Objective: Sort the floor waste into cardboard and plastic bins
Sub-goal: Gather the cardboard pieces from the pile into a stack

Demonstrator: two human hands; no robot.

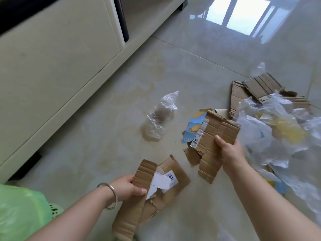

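Observation:
My left hand (127, 187), with a metal bangle on the wrist, grips a torn brown cardboard piece with a white label (156, 193), held low over the floor. My right hand (229, 152) grips a second torn cardboard piece (214, 136) with a printed sticker, held just above the floor. A blue printed carton scrap (194, 124) lies under and behind that piece. A crumpled clear plastic bag (160, 117) lies alone on the tiles. More cardboard (260, 86) and a heap of clear plastic bags (271, 136) lie at the right.
A bin lined with a green bag (20, 211) sits at the bottom left. A cream cabinet (57, 66) on dark feet runs along the left. Glossy tile floor (191, 58) stretches ahead and reflects a window.

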